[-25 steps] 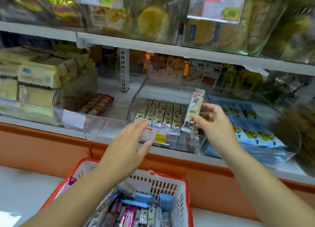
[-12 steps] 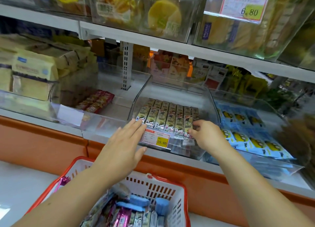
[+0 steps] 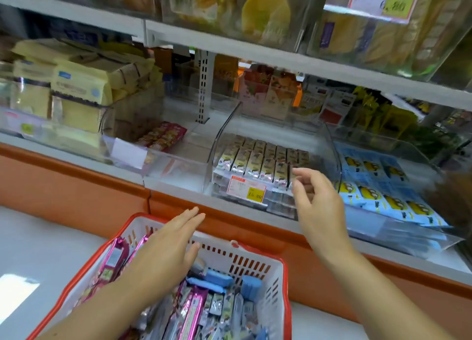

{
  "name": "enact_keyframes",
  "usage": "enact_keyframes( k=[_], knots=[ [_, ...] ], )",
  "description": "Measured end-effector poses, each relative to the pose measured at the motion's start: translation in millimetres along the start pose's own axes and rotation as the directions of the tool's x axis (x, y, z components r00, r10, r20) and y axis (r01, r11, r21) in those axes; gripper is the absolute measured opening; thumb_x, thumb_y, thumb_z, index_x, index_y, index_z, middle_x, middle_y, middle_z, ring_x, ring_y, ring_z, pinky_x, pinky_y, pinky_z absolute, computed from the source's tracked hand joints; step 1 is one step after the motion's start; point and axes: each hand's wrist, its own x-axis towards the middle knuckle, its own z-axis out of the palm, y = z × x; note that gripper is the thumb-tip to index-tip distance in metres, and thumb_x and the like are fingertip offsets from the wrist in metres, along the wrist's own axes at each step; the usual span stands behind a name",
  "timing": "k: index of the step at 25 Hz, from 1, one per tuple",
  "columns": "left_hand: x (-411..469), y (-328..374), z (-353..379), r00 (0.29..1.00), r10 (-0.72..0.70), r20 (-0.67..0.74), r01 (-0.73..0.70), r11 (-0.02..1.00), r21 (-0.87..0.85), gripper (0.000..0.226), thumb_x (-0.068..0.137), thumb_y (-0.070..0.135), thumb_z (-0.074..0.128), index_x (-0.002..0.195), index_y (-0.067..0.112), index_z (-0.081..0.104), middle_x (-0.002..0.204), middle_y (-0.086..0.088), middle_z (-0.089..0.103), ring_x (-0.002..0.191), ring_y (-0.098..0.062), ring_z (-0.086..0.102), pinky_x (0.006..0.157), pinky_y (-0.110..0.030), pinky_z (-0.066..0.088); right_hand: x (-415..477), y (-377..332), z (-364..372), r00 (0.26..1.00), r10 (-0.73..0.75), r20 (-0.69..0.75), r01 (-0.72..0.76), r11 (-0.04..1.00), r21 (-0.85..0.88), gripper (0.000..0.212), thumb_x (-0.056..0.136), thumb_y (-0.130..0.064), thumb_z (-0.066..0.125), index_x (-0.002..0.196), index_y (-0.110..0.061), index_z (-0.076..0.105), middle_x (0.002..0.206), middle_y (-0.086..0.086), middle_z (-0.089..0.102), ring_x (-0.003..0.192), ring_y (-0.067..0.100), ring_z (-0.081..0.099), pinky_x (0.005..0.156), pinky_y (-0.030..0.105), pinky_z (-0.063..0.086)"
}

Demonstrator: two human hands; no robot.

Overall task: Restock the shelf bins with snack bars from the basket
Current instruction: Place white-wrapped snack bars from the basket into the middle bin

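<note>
Holding the left fingers [image 3: 190, 218] straight and pressed together, thumb out to one side, gripping nothing. Hovering the left hand [image 3: 163, 252] palm down over the far end of the red-rimmed white basket [image 3: 255, 263] in the lower middle of the frame; touching the rim or not, impossible to tell.

Curling the right fingers [image 3: 304, 176] only loosely, slightly spread, pinching nothing. Holding the right hand [image 3: 319, 206] right of centre, just in front of the right front corner of the clear bin [image 3: 332, 155], fingertips close to the front row of its contents; touching the wrappers or not, again impossible to tell.

Seeing snack bars [image 3: 258, 158] with greenish-silver wrappers lying in tidy rows inside that bin at the middle of the frame, above a red-and-yellow price label [image 3: 246, 187] on its front wall.

Seeing more wrapped bars [image 3: 219, 306] heaped in the basket at the bottom centre, among pink wrappers [image 3: 112, 258] along its left side and pale blue packs [image 3: 217, 278] near its far wall.

Noting blue cartoon packets [image 3: 383, 194] in the next bin at the right, red packets [image 3: 163, 135] in the bin left of centre, and pale yellow bags [image 3: 76, 84] stacked at the upper left under the white upper shelf [image 3: 255, 50].
</note>
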Motion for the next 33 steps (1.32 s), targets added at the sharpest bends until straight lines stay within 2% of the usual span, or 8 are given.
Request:
enact_keyframes(
  k=[4,7,11,14,17,21,27,33],
  knots=[
    [-30,-19,27,0.973,-0.087,0.212,0.099,0.994,-0.046,0.051,0.096,0.031,0.053,0.144,0.036,0.035,0.151,0.011,0.037,0.133,-0.006,0.04,0.11,-0.024,0.028,-47,12,51,0.91,0.142,0.389,-0.174,0.984,0.048,0.017,0.095,-0.023,0.057,0.109,-0.031,0.062,0.094,-0.016,0.062,0.084,-0.005,0.058,0.066,0.007,0.044],
    [-55,-37,58,0.906,-0.175,0.387,0.201,0.979,-0.029,0.049,0.098,0.031,0.05,0.145,0.033,0.036,0.149,0.004,0.04,0.124,-0.013,0.049,0.103,-0.029,0.039,-93,53,101,0.63,0.409,0.66,-0.451,0.885,-0.118,0.024,0.096,-0.018,0.056,0.12,-0.018,0.061,0.107,-0.002,0.062,0.092,0.012,0.059,0.079,0.023,0.047],
    [-75,-56,94,0.806,-0.262,0.53,0.321,0.947,-0.021,0.053,0.099,0.03,0.049,0.149,0.027,0.032,0.153,-0.003,0.036,0.13,-0.019,0.046,0.108,-0.033,0.037,-156,109,147,0.343,0.628,0.699,-0.66,0.69,-0.297,0.015,0.093,-0.007,0.056,0.106,-0.013,0.061,0.083,0.002,0.056,0.067,0.014,0.051,0.063,0.024,0.042],
    [-86,-63,113,0.766,-0.283,0.577,0.359,0.933,-0.019,0.052,0.099,0.03,0.049,0.148,0.025,0.034,0.15,-0.004,0.039,0.124,-0.02,0.051,0.105,-0.032,0.04,-189,131,169,0.312,0.644,0.698,-0.597,0.705,-0.383,0.02,0.092,-0.011,0.059,0.112,-0.01,0.062,0.084,-0.001,0.058,0.069,0.012,0.055,0.064,0.022,0.044],
    [-94,-65,128,0.736,-0.309,0.602,0.403,0.915,-0.023,0.052,0.098,0.03,0.05,0.148,0.024,0.034,0.149,-0.003,0.042,0.119,-0.022,0.055,0.097,-0.029,0.042,-204,135,182,0.303,0.632,0.713,-0.405,0.763,-0.504,0.046,0.097,-0.035,0.054,0.134,-0.009,0.05,0.127,0.01,0.059,0.109,0.025,0.06,0.09,0.032,0.047],
    [-99,-60,143,0.697,-0.338,0.632,0.458,0.888,-0.03,0.052,0.098,0.028,0.05,0.148,0.027,0.033,0.149,-0.003,0.041,0.122,-0.019,0.052,0.102,-0.031,0.043,-213,122,190,0.359,0.635,0.684,-0.168,0.765,-0.622,0.036,0.095,-0.052,0.048,0.096,-0.016,0.054,0.099,0.005,0.064,0.082,0.022,0.057,0.064,0.03,0.043],
    [-98,-50,146,0.686,-0.335,0.646,0.466,0.884,-0.037,0.055,0.098,0.029,0.052,0.149,0.024,0.031,0.153,-0.001,0.036,0.134,-0.019,0.042,0.11,-0.033,0.036,-212,109,180,0.266,0.592,0.761,-0.637,0.7,-0.322,0.029,0.085,-0.019,0.069,0.108,-0.02,0.051,0.082,-0.002,0.055,0.067,0.011,0.052,0.059,0.025,0.04],
    [-84,-32,121,0.698,-0.305,0.648,0.601,0.741,-0.299,0.055,0.095,0.027,0.059,0.146,0.027,0.037,0.144,0.004,0.046,0.09,-0.003,0.053,0.072,-0.013,0.043,-161,93,126,0.401,0.498,0.769,-0.769,0.639,-0.012,0.046,0.09,-0.015,0.064,0.13,-0.033,0.05,0.097,0.002,0.056,0.091,0.018,0.063,0.077,0.029,0.053]
  ],
)
